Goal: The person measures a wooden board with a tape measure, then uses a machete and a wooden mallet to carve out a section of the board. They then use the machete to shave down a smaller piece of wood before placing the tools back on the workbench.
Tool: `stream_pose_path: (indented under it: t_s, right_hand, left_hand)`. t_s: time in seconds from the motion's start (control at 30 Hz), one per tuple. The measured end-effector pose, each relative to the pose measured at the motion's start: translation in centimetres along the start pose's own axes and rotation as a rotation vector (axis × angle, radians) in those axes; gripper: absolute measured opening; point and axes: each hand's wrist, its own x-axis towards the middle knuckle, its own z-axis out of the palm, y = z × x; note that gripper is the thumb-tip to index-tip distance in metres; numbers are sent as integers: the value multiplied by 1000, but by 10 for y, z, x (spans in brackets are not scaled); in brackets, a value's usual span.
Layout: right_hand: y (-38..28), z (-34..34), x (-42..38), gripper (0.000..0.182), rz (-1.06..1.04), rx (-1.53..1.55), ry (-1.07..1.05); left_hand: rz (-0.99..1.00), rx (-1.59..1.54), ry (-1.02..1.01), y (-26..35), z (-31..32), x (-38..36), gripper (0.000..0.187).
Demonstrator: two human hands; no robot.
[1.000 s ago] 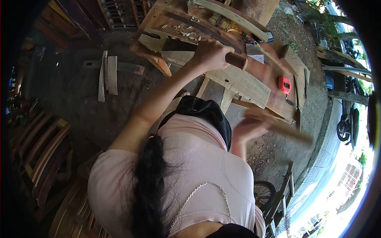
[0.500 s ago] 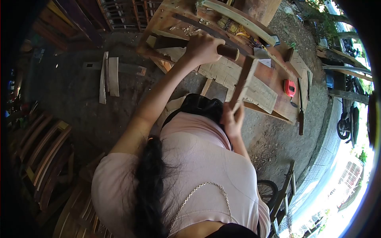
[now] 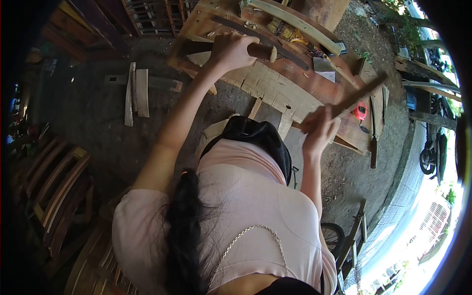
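Note:
My left hand [image 3: 231, 50] is closed around the round wooden handle of a broad, dark-bladed tool [image 3: 196, 47]. Its blade points left over the workbench [image 3: 324, 96], and the handle's end sticks out on the right of my fist. My right hand [image 3: 318, 129] grips one end of a wooden strip [image 3: 361, 93], which slants up and right above the bench. Some of the fingers are blurred. Below both hands lies a pale, rough-cut board [image 3: 275, 86] along the near side of the bench.
A red tape measure [image 3: 360, 110] and a long tool with a wooden handle [image 3: 373, 150] lie at the bench's right. Behind are a dark flat strip [image 3: 260, 42] and a curved wooden piece [image 3: 295, 22]. Wood pieces [image 3: 141, 93] lie on the floor at left.
My right hand has moved up and right, turning the wooden strip from steep to a rightward slant. My left hand has shifted slightly left and up with the bladed tool.

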Motion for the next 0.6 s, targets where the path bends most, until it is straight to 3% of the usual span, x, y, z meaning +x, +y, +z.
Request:
stream_pose_path:
  t_s: [0.07,0.13,0.2,0.23,0.27,0.3,0.33,0.43,0.53,0.6]
  right_hand:
    - [-17,17,12,32,-225,210,259]
    - [26,31,12,24,-360,415,180]
    - [108,77,-3,31,29,-301,412]
    - [74,68,-8,34,184,-171,32]
    - [34,53,-16,37,333,-34,-345]
    - [25,37,-11,36,325,-142,-317]
    - [7,23,-9,22,329,-152,-235]
    - [-9,-50,3,32,93,-172,-31]
    - [-23,-110,-4,41,104,-123,110]
    - [-20,-134,-17,36,177,-187,243]
  left_hand:
    - [-7,-7,-17,-1,0,1,17]
    - [3,-39,13,-1,2,1,17]
    - [24,14,15,-3,7,1,18]
    - [40,69,18,-3,2,2,19]
    - [-81,75,-3,-4,-8,1,20]
    - [-99,49,73,-12,-10,-2,19]
    - [-117,19,157,-17,-13,-1,18]
    - [-140,-65,323,-4,-27,-4,16]
    - [-2,-59,285,71,-15,-3,13]
    - [92,-220,134,133,4,-4,14]
